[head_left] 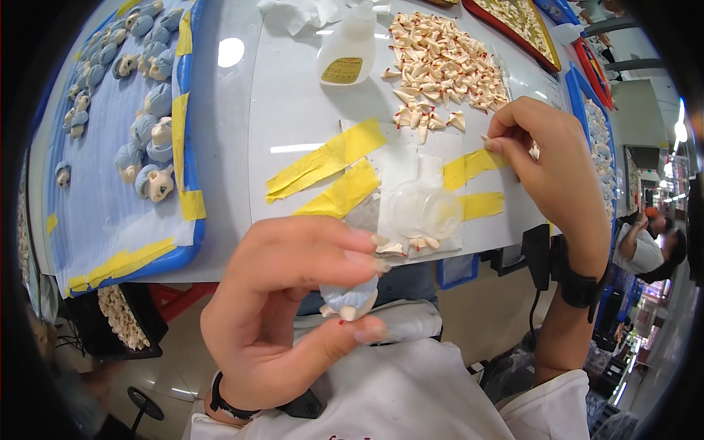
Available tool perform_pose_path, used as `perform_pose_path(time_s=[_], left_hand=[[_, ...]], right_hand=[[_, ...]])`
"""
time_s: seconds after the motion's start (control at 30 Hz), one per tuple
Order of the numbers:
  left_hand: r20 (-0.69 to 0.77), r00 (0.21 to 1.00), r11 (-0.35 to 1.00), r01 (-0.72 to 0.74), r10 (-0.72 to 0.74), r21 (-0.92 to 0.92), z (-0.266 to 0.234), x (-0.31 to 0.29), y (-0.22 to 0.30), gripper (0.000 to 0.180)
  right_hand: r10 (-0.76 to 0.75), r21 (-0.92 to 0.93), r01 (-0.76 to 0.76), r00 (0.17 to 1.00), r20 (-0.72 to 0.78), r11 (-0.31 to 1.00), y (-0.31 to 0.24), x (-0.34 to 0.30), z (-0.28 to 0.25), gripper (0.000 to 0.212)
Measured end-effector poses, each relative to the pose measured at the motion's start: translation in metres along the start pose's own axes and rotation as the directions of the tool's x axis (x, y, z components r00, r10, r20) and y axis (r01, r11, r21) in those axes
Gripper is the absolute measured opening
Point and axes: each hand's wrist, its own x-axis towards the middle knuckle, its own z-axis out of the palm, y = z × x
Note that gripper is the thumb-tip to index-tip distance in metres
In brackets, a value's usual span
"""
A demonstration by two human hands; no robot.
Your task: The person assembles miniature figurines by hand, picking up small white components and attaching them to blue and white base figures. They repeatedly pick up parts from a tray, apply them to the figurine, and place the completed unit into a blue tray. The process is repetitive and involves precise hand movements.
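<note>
My left hand (253,323) is closed around a small doll's head (350,297) with pale blue hair, gripped between the thumb and fingers in front of my chest. A small red spot shows near its lower edge. Over the right side of the table, my right hand (543,150) is pinched closed at the thumb and index finger. Whatever lies in that pinch is too small to make out. Close to its fingertips is a heap of small cream-coloured pieces (447,62) with red tips. A clear round plastic dish (425,210) sits nearer to me, with a few such pieces at its front edge.
At the left stands a blue tray (117,220) lined with cloth and holding several blue-haired figures. A translucent bottle (348,48) stands behind yellow tape strips (326,161). Trays of small parts (521,29) line the far right. Another person (645,246) is at the right.
</note>
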Motion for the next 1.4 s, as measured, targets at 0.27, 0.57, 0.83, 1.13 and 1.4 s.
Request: perform_pose_path(time_s=[0.27,0.57,0.83,1.13,1.4], left_hand=[[-0.010,0.997,0.984,0.080,-0.083,-0.158,0.000,-0.005,0.000,0.046],[-0.034,0.989,0.956,0.127,-0.141,-0.264,0.005,-0.007,0.006,0.040],[0.014,0.995,0.976,0.097,-0.096,-0.194,0.000,-0.008,0.002,0.031],[0.050,0.996,0.991,-0.073,0.079,-0.109,-0.006,-0.005,-0.013,0.037],[-0.060,0.979,0.910,0.155,-0.192,-0.384,0.013,-0.004,0.006,0.046]], right_hand=[[0.126,0.338,-0.063,0.978,-0.169,0.939,-0.028,-0.028,-0.018,0.012],[0.306,0.808,-0.117,0.949,-0.082,0.578,-0.053,-0.054,-0.005,0.012],[0.093,0.648,0.121,0.954,-0.285,0.752,-0.055,-0.036,0.016,0.017],[-0.096,0.142,0.168,0.906,-0.412,0.976,-0.072,-0.037,0.014,0.018],[-0.042,0.376,0.219,0.903,-0.427,0.900,-0.075,-0.038,0.015,0.016]])
